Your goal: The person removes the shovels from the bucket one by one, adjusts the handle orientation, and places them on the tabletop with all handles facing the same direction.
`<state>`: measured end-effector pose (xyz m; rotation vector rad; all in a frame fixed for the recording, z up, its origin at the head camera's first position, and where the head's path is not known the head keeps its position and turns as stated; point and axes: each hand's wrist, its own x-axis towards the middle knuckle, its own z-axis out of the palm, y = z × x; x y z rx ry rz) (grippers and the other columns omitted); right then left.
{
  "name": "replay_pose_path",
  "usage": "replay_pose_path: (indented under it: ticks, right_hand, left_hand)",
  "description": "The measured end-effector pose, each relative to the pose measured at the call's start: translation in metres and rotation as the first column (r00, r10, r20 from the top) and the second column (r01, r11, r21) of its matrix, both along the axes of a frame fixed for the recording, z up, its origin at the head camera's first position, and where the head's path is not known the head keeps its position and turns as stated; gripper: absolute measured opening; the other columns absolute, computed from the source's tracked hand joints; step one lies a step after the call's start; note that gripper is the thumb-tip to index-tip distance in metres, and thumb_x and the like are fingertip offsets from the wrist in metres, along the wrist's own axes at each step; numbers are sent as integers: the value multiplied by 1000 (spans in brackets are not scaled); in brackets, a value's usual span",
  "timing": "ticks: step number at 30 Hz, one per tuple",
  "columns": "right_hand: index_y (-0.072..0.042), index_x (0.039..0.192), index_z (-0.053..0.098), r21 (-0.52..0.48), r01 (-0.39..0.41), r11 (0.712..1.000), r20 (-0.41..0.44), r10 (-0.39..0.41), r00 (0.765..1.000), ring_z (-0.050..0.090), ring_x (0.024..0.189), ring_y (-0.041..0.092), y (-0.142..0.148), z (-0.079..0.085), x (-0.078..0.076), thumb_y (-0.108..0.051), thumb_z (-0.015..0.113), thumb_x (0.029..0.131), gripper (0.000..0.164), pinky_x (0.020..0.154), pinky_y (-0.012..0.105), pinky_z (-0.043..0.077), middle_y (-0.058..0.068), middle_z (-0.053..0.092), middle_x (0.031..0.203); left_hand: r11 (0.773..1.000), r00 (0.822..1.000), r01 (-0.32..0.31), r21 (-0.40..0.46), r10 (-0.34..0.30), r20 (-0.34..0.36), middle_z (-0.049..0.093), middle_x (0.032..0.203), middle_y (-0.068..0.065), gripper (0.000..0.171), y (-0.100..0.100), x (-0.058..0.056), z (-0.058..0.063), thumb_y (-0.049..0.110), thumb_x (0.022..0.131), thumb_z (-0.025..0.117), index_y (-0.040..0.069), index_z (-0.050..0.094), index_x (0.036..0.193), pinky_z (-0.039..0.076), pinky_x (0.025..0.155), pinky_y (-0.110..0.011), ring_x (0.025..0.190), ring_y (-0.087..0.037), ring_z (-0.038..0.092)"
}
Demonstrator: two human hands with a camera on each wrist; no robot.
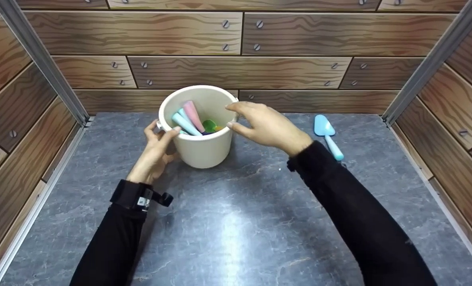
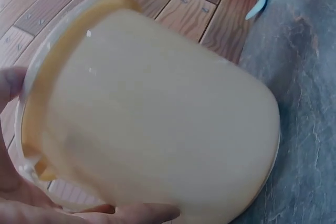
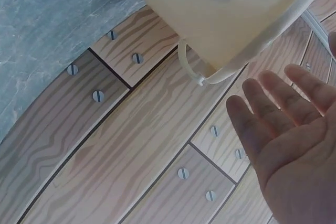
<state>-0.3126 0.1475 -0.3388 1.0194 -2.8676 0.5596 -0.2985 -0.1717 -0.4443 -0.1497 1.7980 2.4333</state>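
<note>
Bucket partly hides the handles inside. My left hand grips it; my right hand hovers, relaxed, near its rim. Blue shovel lies near the far edge of tabletop.

One bucket, one trowel, two hands on the count!
And here's the tally: one round cream-white bucket, one glossy light-blue trowel with a broad blade, one bare left hand, one bare right hand, and two long black sleeves. Inside the bucket, I make it two light-blue tapered handles, one pink tapered handle, one rounded green piece and one orange sliver; anything dark beneath overlaps too much to number. Two grey metal posts, one grey marbled tabletop!
</note>
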Motion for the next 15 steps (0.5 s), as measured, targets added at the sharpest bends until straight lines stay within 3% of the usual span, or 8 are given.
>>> replay_pose_path:
  ticks: [5,10,15]
  right_hand:
    - [-10,172,59,59,-11,998,33,9,999,73,148,34,-14,8,-11,-43,60,124,59,131,53,54,13,65,173]
    - [-12,171,61,131,-18,991,46,12,999,65,160,31,-30,12,-17,-48,57,124,59,137,53,49,9,66,173]
    - [-14,166,67,168,-31,985,60,21,998,65,160,31,-39,15,-22,-49,55,124,56,135,55,51,8,71,168]
  left_hand:
    - [998,999,44,52,-44,4,16,195,-22,86,-8,-5,-3,42,115,56,17,0,176,29,142,-75,182,-40,21]
    - [992,992,128,-6,-128,0,3,198,-24,96,-14,-9,-8,59,115,46,10,8,188,22,144,-75,186,-44,3]
    - [990,990,141,-17,-141,-1,3,198,-24,99,-13,-11,-12,62,114,46,6,9,188,17,145,-77,186,-45,1]
